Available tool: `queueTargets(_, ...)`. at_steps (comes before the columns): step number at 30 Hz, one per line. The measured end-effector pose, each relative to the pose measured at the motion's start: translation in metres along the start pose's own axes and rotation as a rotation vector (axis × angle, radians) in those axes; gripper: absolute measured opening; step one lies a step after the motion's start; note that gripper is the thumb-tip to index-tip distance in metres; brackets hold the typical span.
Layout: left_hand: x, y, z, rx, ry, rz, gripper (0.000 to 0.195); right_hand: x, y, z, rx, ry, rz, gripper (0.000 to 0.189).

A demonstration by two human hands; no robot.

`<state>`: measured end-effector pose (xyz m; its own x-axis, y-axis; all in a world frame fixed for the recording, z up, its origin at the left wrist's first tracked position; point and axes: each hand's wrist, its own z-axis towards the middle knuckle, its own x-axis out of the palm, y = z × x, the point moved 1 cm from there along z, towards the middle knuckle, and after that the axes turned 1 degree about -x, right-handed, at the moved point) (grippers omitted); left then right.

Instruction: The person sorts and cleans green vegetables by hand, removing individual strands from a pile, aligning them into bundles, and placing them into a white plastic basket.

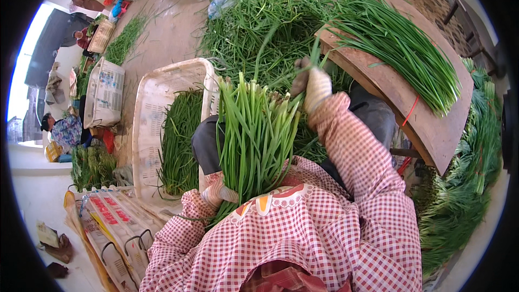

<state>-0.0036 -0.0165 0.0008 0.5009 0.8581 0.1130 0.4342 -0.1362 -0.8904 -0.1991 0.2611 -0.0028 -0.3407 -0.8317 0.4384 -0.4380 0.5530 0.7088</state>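
Note:
My left hand [219,194], in a striped work glove, is closed around the leafy end of a bundle of garlic chives [255,138]. The bundle lies over my lap, its pale cut stems pointing away from me. Past those stems, my right hand [312,83] is raised, gloved and blurred, with a few green blades at its fingers; whether it grips them I cannot tell. A large loose heap of chives [251,28] lies on the floor beyond. On a wooden board [438,142] to the right rests a neat pile of chives [401,48], with a red tie [411,110] by its stem ends.
At my left, a white plastic crate [140,129] holds more chives [182,142]. Tied bundles [458,202] are stacked beyond the board on the right. Folded crates or sacks with metal handles [117,227] are at lower left. Two people [67,129] sit near other crates, far left.

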Motion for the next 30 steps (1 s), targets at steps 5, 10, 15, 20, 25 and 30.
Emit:
queueTargets(5,0.009,-0.007,0.000,-0.108,-0.082,-0.205,0.049,-0.032,0.116,0.028,-0.358,-0.298,0.294,0.025)
queueTargets(10,0.013,-0.002,-0.003,-0.173,-0.142,-0.326,0.050,-0.022,0.027,-0.024,-0.248,0.305,-0.374,0.045)
queueTargets(15,0.019,0.002,0.006,-0.248,-0.155,-0.470,0.052,0.000,-0.033,-0.056,-0.123,0.593,-0.784,0.081)
queueTargets(20,0.025,0.008,0.017,-0.350,-0.195,-0.668,0.053,0.001,-0.032,-0.027,-0.099,0.798,-1.151,0.063)
queueTargets(25,0.028,0.014,0.029,-0.378,-0.188,-0.719,0.054,-0.019,-0.012,0.027,-0.275,0.403,-0.939,0.031)
queueTargets(30,0.028,0.014,0.029,-0.371,-0.214,-0.724,0.056,-0.024,0.062,0.056,-0.139,0.085,-0.350,0.021)
